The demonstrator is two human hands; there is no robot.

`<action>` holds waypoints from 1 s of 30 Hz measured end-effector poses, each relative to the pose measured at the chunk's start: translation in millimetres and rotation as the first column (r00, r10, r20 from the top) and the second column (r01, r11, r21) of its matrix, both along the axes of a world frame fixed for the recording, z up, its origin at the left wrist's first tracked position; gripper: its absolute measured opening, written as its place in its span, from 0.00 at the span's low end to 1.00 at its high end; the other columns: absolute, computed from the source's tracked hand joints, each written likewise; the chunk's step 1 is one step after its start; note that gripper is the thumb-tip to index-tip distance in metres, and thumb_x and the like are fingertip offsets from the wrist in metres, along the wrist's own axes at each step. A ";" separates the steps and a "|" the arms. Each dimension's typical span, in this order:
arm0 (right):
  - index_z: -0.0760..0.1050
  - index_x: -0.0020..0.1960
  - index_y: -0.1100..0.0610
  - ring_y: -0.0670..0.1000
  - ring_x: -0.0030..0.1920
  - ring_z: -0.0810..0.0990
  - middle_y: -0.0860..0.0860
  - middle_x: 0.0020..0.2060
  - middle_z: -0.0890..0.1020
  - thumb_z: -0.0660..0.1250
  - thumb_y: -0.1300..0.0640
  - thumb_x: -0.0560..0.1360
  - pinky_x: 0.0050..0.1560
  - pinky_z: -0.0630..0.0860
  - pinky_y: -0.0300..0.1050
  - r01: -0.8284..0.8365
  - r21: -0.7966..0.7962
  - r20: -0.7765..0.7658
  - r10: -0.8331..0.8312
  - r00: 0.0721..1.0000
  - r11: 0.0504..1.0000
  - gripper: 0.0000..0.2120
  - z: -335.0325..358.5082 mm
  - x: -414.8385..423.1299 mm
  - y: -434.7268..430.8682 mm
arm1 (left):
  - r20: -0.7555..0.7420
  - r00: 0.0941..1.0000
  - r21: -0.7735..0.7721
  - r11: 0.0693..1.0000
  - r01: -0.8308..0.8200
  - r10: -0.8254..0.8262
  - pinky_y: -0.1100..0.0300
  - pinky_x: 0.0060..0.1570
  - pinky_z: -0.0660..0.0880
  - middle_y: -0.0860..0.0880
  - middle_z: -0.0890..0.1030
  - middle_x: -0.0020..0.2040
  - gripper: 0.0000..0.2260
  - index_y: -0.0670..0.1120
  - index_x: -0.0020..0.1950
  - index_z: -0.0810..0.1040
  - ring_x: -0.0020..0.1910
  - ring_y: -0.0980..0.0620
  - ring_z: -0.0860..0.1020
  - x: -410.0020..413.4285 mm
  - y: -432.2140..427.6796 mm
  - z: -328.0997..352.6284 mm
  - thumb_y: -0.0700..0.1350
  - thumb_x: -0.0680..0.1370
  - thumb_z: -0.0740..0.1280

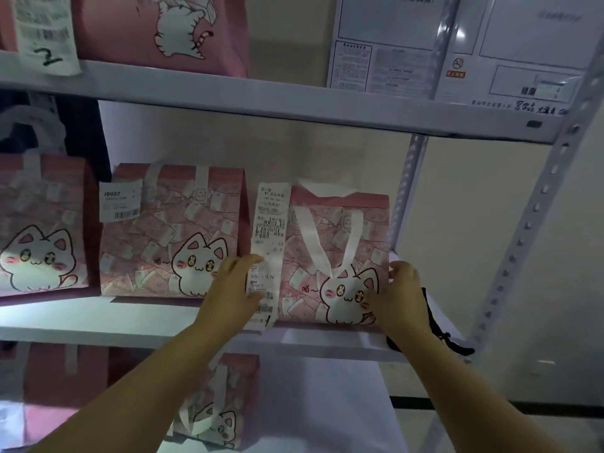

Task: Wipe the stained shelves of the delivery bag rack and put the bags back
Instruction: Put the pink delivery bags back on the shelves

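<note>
Pink bag (369, 243) upright, print outward — left hand (228, 289), right hand (400, 295) gripping sides.

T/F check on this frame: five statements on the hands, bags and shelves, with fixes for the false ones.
1. The left hand and right hand both hold the rightmost bag on the middle shelf. True.
2. The bag with the JD022 label is the one being held. False: it stands to the held bag's left, and neither hand grips it.
3. A long receipt hangs down the held bag's front, by its left edge. True.
4. The middle shelf carries only one bag. False: three show, with the third bag at the picture's left edge.
5. The upper shelf has a pink bag on it. True.
</note>
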State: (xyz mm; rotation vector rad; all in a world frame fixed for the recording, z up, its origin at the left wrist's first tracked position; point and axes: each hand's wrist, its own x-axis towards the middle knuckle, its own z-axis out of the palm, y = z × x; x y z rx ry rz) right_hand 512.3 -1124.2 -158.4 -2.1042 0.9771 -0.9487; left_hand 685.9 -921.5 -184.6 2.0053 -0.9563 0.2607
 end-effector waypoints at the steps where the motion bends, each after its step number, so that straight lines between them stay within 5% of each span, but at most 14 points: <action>1: 0.68 0.61 0.57 0.54 0.52 0.77 0.53 0.57 0.73 0.72 0.58 0.67 0.46 0.79 0.54 0.020 -0.026 0.003 -0.020 1.000 0.999 0.25 0.8 -2.1 0.5 | 0.012 1.000 -0.014 1.000 -0.002 0.002 0.73 0.41 0.68 0.53 0.67 0.59 0.24 0.57 0.63 0.69 0.48 0.57 0.73 -1.0 1.9 0.7 0.41 0.71 0.71; 4: 0.66 0.65 0.56 0.54 0.56 0.73 0.53 0.61 0.71 0.69 0.56 0.70 0.54 0.75 0.52 0.042 -0.154 0.051 -0.035 0.998 0.987 0.25 5.8 -9.6 4.9 | 0.033 0.999 -0.054 0.998 -0.011 0.013 0.55 0.52 0.76 0.55 0.66 0.56 0.22 0.56 0.61 0.71 0.55 0.52 0.73 -5.3 10.8 9.6 0.43 0.71 0.72; 8: 0.68 0.65 0.53 0.51 0.58 0.71 0.51 0.60 0.72 0.70 0.54 0.72 0.51 0.69 0.42 -0.021 -0.305 0.108 0.056 0.993 0.952 0.23 23.3 -12.8 22.7 | 0.110 0.994 -0.080 0.997 -0.018 0.026 0.50 0.53 0.76 0.55 0.70 0.55 0.19 0.54 0.59 0.73 0.54 0.52 0.73 -13.0 26.4 33.4 0.47 0.70 0.73; 14: 0.72 0.56 0.51 0.44 0.51 0.70 0.43 0.51 0.72 0.70 0.56 0.72 0.48 0.65 0.29 -0.216 -0.473 0.126 0.308 0.943 0.854 0.14 56.7 7.4 73.0 | 0.217 0.973 -0.151 0.988 -0.039 0.072 0.60 0.47 0.74 0.53 0.74 0.52 0.16 0.51 0.56 0.75 0.48 0.55 0.75 -23.9 69.2 70.7 0.46 0.70 0.73; 18: 0.74 0.53 0.51 0.45 0.48 0.71 0.40 0.46 0.72 0.69 0.57 0.73 0.50 0.71 0.40 -0.351 -0.540 0.100 0.472 0.876 0.765 0.10 75.4 34.7 114.7 | 0.248 0.964 -0.165 0.985 -0.055 0.096 0.67 0.42 0.71 0.61 0.74 0.47 0.14 0.54 0.53 0.74 0.46 0.60 0.75 -22.4 111.9 93.6 0.45 0.71 0.72; 22: 0.76 0.54 0.54 0.43 0.46 0.72 0.43 0.46 0.74 0.68 0.54 0.74 0.46 0.66 0.31 -0.415 -0.618 0.040 0.554 0.831 0.667 0.10 95.7 69.9 155.9 | 0.278 0.943 -0.190 0.973 -0.134 0.184 0.69 0.40 0.70 0.58 0.75 0.46 0.13 0.51 0.53 0.77 0.45 0.60 0.76 -9.0 163.1 113.5 0.45 0.70 0.73; 26: 0.76 0.52 0.52 0.44 0.44 0.73 0.42 0.44 0.74 0.68 0.52 0.74 0.45 0.71 0.38 -0.466 -0.646 0.033 0.632 0.774 0.604 0.08 117.5 104.1 205.4 | 0.324 0.909 -0.205 0.957 -0.204 0.263 0.69 0.39 0.71 0.55 0.78 0.44 0.13 0.48 0.51 0.78 0.43 0.59 0.77 12.4 222.8 134.0 0.44 0.69 0.74; 30: 0.76 0.52 0.53 0.43 0.44 0.74 0.43 0.44 0.75 0.68 0.53 0.74 0.44 0.69 0.33 -0.486 -0.677 0.043 0.689 0.724 0.553 0.08 139.9 137.8 260.2 | 0.365 0.885 -0.220 0.950 -0.221 0.290 0.66 0.40 0.73 0.58 0.78 0.44 0.12 0.51 0.50 0.77 0.43 0.59 0.77 40.6 283.2 158.6 0.48 0.69 0.73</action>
